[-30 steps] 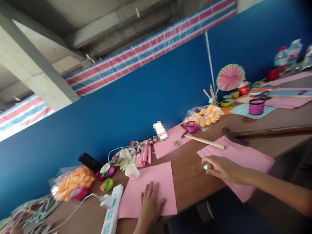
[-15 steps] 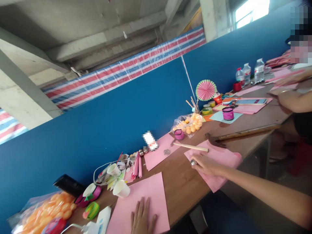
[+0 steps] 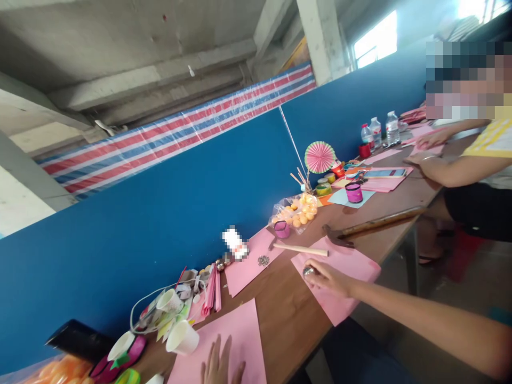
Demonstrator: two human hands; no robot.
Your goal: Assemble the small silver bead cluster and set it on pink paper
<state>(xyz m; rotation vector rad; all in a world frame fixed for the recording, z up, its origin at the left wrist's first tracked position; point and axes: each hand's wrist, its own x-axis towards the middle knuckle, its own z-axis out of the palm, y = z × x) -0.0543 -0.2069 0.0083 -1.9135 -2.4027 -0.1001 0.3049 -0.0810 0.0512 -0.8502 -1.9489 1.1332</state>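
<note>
My left hand (image 3: 221,365) lies flat with fingers spread on a sheet of pink paper (image 3: 244,328) at the bottom. A white paper cup (image 3: 183,338) stands at that sheet's left edge. Farther right, my right hand (image 3: 326,277) has its fingers closed around a shiny metal ball (image 3: 308,271), low over a second pink sheet (image 3: 334,306). Beyond this hand lie a small hammer with a pale wooden handle (image 3: 302,249) and a larger claw hammer (image 3: 376,221). A little heap of small metal pieces (image 3: 263,261) rests on another pink sheet (image 3: 244,272).
A blue partition (image 3: 160,213) runs along the table's back. Bags of orange balls (image 3: 302,213), a pink cup (image 3: 354,193), a paper fan (image 3: 320,157) and water bottles (image 3: 392,128) stand along it. At the right, another person's arm (image 3: 452,168) rests on the table.
The camera view has turned to the right, so things sit farther left and more of the other person shows. My left hand stays flat on the paper; my right hand still holds the metal ball.
</note>
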